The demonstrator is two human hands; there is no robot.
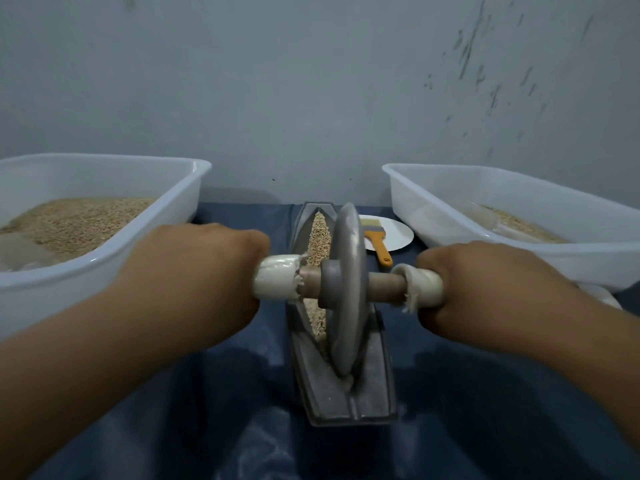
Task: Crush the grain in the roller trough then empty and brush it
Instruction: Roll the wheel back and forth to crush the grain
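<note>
The narrow grey metal roller trough [341, 386] lies lengthwise at the centre of the blue-covered worktop [207, 393]. The grey metal disc wheel [346, 285] stands on edge in the trough's near half. Tan grain [317, 237] fills the groove beyond it. The left hand [194, 268] grips the wheel axle's white-wrapped left handle [277, 277]; the right hand [485, 285] grips the right handle [424, 287]. An orange-handled brush [375, 242] rests on a white plate [394, 237] near the far edge.
</note>
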